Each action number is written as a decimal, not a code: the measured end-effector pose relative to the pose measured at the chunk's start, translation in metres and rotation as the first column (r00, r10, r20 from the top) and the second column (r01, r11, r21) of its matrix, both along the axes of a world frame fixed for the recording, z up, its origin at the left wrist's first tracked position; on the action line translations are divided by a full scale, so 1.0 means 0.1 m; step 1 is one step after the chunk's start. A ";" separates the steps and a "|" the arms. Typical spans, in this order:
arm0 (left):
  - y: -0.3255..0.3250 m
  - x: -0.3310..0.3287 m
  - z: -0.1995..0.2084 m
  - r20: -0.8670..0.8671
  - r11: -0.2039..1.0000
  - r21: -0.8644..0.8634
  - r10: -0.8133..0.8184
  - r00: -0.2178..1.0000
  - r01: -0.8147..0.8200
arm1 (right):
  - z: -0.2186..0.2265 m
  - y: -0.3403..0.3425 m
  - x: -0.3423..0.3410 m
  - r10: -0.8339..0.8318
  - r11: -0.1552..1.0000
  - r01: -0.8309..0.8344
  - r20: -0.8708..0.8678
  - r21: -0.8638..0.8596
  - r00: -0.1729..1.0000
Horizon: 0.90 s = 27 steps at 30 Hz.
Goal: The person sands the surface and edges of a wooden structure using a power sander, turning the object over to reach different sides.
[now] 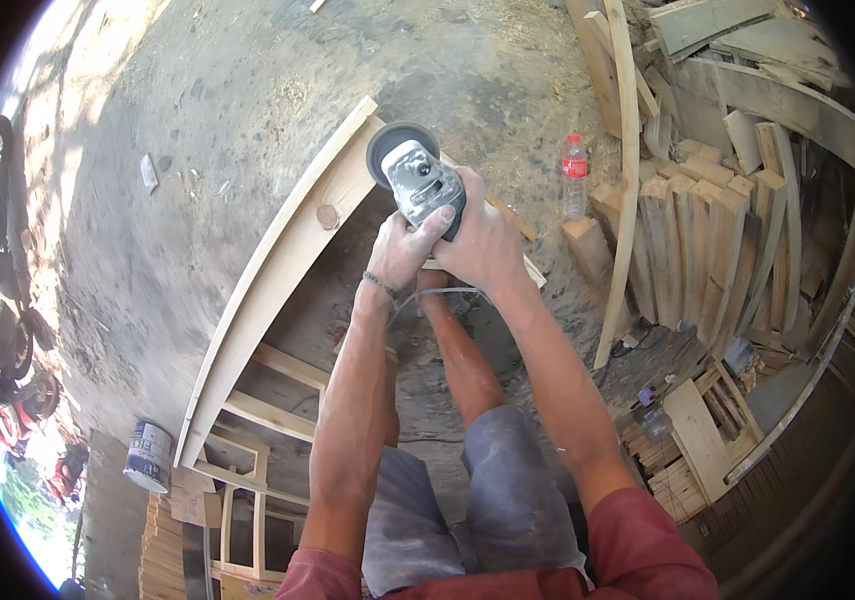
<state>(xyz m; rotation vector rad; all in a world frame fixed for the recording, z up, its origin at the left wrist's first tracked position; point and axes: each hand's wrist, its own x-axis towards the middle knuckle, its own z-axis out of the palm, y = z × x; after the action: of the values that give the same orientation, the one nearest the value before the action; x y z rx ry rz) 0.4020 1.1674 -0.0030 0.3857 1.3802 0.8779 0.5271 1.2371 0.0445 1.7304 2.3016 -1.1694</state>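
Observation:
Both my hands are wrapped round an angle grinder [419,180] with a dusty grey body and a round dark disc [402,140] at its far end. My left hand [409,245] grips the near left side, a dark bracelet at its wrist. My right hand [482,232] closes round the right side. The disc lies over the far end of a long pale wooden board [292,235] with a curved edge; whether it touches the wood I cannot tell. A round knot [327,216] shows in the board. A grey cord [437,292] loops beneath my wrists.
To the right stand several upright timber pieces [687,240], a long bent plank [625,180] and a clear bottle with a red label [574,180]. A paint can [149,455] stands at left, near wooden frames [272,415]. Motorcycles [7,340] are at the far left.

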 end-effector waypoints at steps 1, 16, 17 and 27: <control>-0.05 0.02 0.00 -0.009 1.000 -0.005 0.000 1.000 0.000 | -0.03 -0.07 0.05 0.005 0.999 -0.005 -0.007 0.033 1.000; -0.57 -0.24 0.08 -0.219 0.983 -0.126 -0.162 0.962 0.136 | -0.03 -0.61 -0.14 -0.106 0.992 0.104 -0.015 -0.074 0.994; -0.44 -0.27 0.13 -0.259 0.957 -0.139 -0.283 0.923 0.254 | -0.04 -0.60 -0.08 -0.157 0.983 0.157 0.000 -0.091 0.988; -0.23 -1.15 0.31 -0.937 0.933 -0.026 -0.147 0.316 0.359 | 0.05 -1.06 0.52 -0.416 0.902 0.420 0.059 -0.099 0.907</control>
<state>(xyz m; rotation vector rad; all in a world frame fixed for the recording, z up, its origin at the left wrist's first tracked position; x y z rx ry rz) 0.2873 1.1444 0.0279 1.4123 2.2065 0.4651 0.5788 1.1310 0.0491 2.2520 1.8505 -1.2761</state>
